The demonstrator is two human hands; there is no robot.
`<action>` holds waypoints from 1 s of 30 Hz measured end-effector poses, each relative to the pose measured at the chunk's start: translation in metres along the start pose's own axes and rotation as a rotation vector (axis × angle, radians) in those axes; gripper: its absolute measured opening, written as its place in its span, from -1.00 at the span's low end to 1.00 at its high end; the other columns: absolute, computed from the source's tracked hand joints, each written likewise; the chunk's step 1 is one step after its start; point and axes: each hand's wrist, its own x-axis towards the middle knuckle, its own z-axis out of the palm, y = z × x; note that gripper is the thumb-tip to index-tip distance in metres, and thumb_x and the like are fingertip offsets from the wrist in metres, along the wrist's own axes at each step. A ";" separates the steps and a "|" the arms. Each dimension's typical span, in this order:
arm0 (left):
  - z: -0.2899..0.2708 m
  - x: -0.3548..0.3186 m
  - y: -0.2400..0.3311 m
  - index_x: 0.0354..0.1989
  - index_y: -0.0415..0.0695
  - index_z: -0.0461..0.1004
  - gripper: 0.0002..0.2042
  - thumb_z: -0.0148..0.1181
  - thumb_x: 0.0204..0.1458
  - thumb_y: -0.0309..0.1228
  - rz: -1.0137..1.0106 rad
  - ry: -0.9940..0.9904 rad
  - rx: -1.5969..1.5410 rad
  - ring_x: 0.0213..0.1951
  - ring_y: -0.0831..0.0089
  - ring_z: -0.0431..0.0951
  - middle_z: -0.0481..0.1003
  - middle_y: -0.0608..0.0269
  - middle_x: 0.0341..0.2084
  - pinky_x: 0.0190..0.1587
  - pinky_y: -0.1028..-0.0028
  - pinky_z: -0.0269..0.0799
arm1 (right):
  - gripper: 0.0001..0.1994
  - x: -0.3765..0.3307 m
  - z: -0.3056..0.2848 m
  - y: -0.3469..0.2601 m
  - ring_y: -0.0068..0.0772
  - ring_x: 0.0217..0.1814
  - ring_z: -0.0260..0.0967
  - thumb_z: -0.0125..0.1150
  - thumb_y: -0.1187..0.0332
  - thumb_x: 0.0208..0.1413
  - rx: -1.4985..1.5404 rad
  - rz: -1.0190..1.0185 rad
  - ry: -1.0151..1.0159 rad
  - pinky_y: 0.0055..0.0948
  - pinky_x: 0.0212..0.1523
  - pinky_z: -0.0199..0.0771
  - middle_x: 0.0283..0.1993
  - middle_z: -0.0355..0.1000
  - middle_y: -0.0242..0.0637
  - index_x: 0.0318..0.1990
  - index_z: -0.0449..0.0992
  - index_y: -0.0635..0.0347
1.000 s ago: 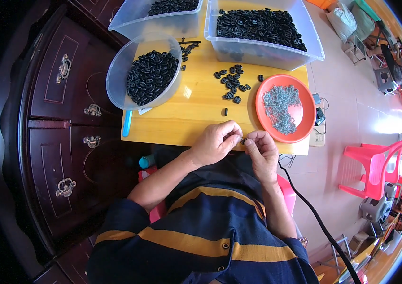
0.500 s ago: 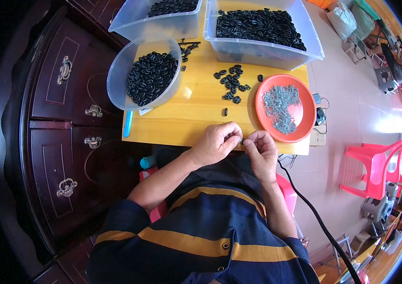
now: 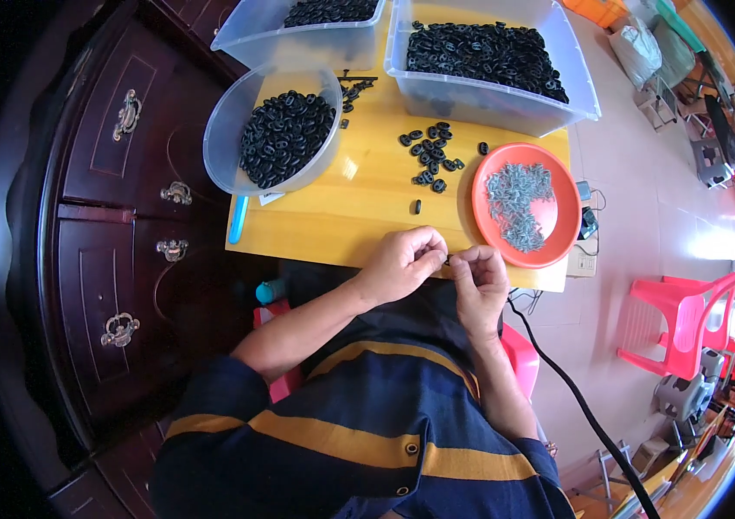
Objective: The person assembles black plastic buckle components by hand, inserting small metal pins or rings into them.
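Left hand (image 3: 404,263) and right hand (image 3: 482,290) pinch firmly on one small dark piece (image 3: 447,262), mostly hidden; far-left bin (image 3: 303,48) cut off.

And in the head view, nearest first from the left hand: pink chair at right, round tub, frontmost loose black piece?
1. Frontmost loose black piece, just beyond the left hand.
2. Round tub, farther left.
3. Pink chair, right, across the floor.

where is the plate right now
In the head view, the plate sits by the right edge of the table, just beyond the right hand.
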 end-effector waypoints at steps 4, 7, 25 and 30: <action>0.000 -0.001 0.002 -0.27 -0.23 0.47 -0.94 0.13 0.25 -0.52 -0.023 0.016 -0.019 -0.45 0.73 0.44 0.47 0.43 -0.48 -0.41 0.62 0.39 | -0.88 0.004 0.002 -0.005 -0.75 -0.28 0.39 0.25 0.64 0.20 0.177 0.107 -0.021 -0.69 -0.19 0.42 -0.27 0.49 -0.47 -0.17 0.47 0.25; 0.000 0.000 0.003 -0.26 -0.23 0.46 -0.94 0.14 0.25 -0.51 0.027 0.042 -0.012 -0.45 0.73 0.44 0.46 0.43 -0.48 -0.41 0.61 0.39 | -0.86 0.006 -0.002 -0.005 -0.73 -0.25 0.41 0.25 0.64 0.19 0.209 0.162 -0.058 -0.68 -0.16 0.43 -0.25 0.50 -0.45 -0.15 0.48 0.26; -0.050 0.021 0.027 -0.07 -0.18 0.53 -0.79 0.27 0.11 -0.55 0.231 0.166 0.488 -0.44 0.60 0.51 0.52 0.36 -0.39 -0.33 0.55 0.47 | -0.83 0.013 -0.001 -0.012 -0.68 -0.21 0.42 0.26 0.53 0.25 0.312 0.259 -0.114 -0.63 -0.11 0.49 -0.24 0.45 -0.48 -0.04 0.47 0.24; -0.058 0.033 0.022 -0.12 -0.10 0.59 -0.76 0.28 0.01 -0.57 0.469 0.085 0.881 -0.24 0.19 0.60 0.53 0.20 -0.23 -0.21 0.27 0.55 | -0.82 0.012 -0.002 -0.007 -0.67 -0.21 0.43 0.22 0.50 0.29 0.255 0.257 -0.139 -0.61 -0.09 0.50 -0.22 0.46 -0.47 0.00 0.49 0.25</action>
